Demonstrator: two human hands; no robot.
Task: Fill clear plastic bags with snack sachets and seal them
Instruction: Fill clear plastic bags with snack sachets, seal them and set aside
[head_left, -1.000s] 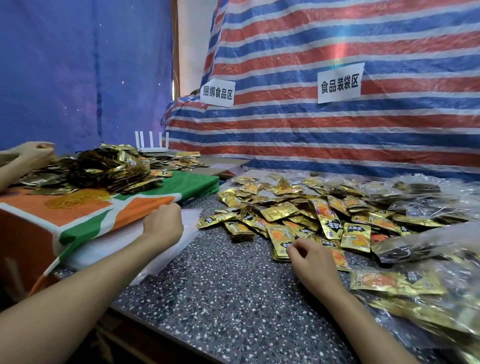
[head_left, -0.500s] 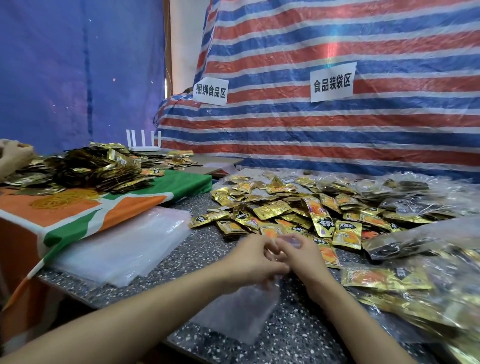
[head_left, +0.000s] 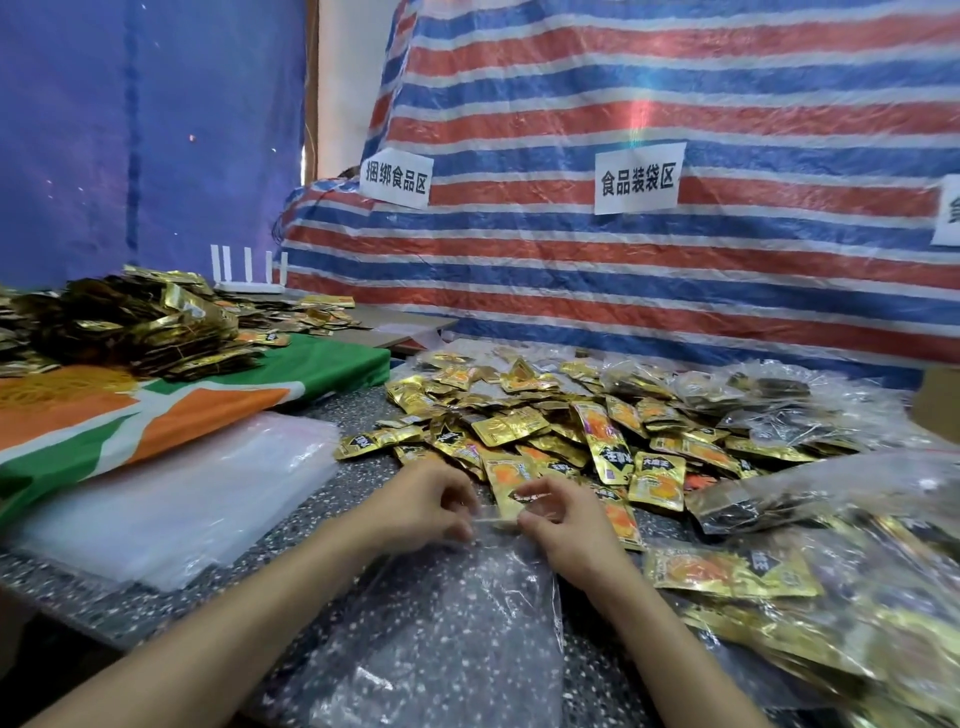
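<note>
Near the front edge of the speckled worktop (head_left: 291, 525), the left hand (head_left: 415, 506) and right hand (head_left: 563, 519) each pinch the mouth of a clear plastic bag (head_left: 452, 623), which lies flat toward the person. Just behind the hands, loose gold snack sachets (head_left: 545, 431) cover the middle of the worktop. A stack of clear bags (head_left: 171, 488) lies at the left edge, and filled bags (head_left: 810, 499) lie along the right edge.

Left hand (head_left: 421, 506) and right hand (head_left: 563, 525) at mouth of clear bag (head_left: 457, 623), gold sachets (head_left: 608, 441) beyond.

head view, forward-down, close over table (head_left: 291, 525)
</note>
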